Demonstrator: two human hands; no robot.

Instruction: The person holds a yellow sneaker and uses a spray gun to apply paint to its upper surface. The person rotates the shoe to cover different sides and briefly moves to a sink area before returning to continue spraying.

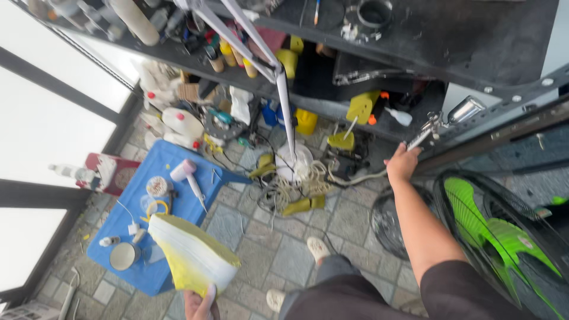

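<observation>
My left hand (198, 303) shows at the bottom edge, holding up a yellow and white wedge-shaped block (191, 253) by its lower end. My right hand (403, 163) reaches out to the right and grips the handle of a chrome spray gun (441, 121) that hangs at the edge of a dark metal shelf (474, 53). My arm stretches from the lower right up to it.
A blue low table (178, 172) with a cup, small jars and a tool stands at left. Tangled cords and yellow clamps (293, 189) lie on the stone floor. A fan with green blades (498, 231) stands at right. Bottles crowd the shelves.
</observation>
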